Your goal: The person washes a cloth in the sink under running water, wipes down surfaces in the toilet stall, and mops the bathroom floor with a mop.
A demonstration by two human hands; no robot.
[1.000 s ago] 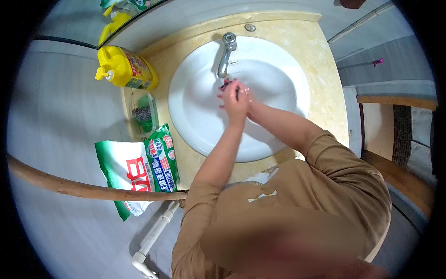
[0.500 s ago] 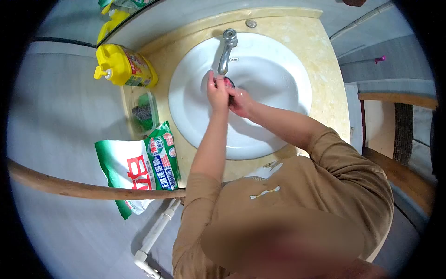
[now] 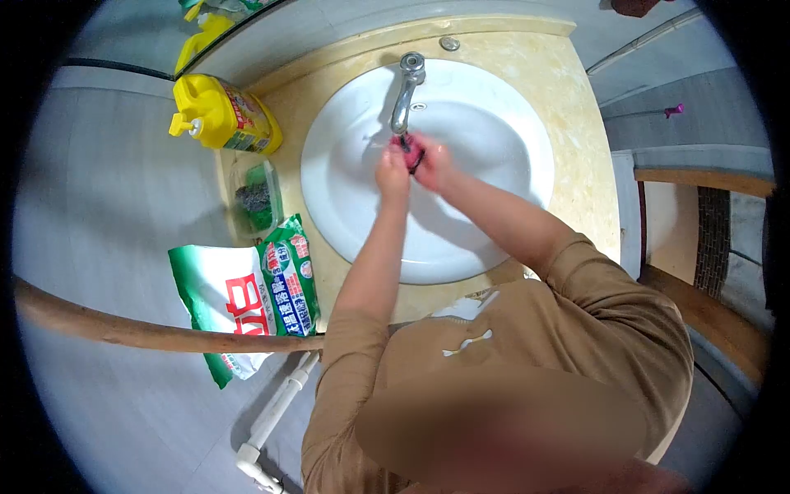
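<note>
A small pink-and-black thing [image 3: 411, 153], its kind too blurred to make out, is held between my two hands just below the spout of the chrome faucet [image 3: 403, 103]. My left hand [image 3: 392, 174] closes on its left side, while the fingers of my right hand [image 3: 434, 168] grip it from the right. Both hands look wet and are over the white oval sink basin [image 3: 337, 210]. Part of the thing is hidden by the fingers.
Left of the basin stand a yellow jug [image 3: 216, 115] with a pump and a clear plastic box [image 3: 237, 210] holding green and dark scrubbers. A green-and-white detergent bag [image 3: 214, 280] lies nearer me. A round metal stopper [image 3: 449, 44] sits behind the faucet.
My hands have shifted slightly apart, and more of the pink-and-black thing shows between them. My right hand has moved up, closer to the spout.
</note>
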